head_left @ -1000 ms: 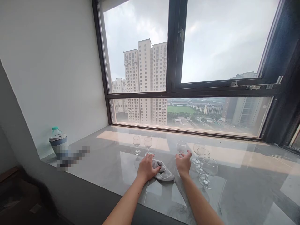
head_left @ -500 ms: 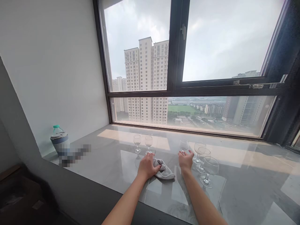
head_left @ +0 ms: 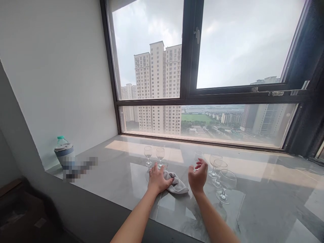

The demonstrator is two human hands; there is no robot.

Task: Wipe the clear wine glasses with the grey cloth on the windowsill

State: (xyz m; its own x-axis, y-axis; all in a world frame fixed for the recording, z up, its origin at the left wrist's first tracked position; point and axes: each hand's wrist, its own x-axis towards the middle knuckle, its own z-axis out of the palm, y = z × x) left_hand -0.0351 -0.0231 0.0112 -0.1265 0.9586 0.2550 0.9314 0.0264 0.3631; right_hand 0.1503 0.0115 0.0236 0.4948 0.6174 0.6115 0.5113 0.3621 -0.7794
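My left hand lies with its fingers spread at the left side of a crumpled grey-white cloth, its thumb against the cloth. Just beyond those fingers stand two stemmed wine glasses, a left one and a right one; the right one's foot is partly covered. My right hand is open with loosely bent fingers, holding nothing. Behind it stands another wine glass, its stem and foot hidden. Right of this hand, three more upright glasses form a slanting row: far, middle and near.
The glossy grey tiled window sill drops off along its front edge. A cup with a blue band and a green-capped bottle stand at the far left, near a blurred-out item. A dark-framed window closes off the back.
My right hand has drawn back from the glass behind it and turned, its fingers now pointing up. My left hand has shifted slightly left and its fingers have spread. The glasses have not moved.
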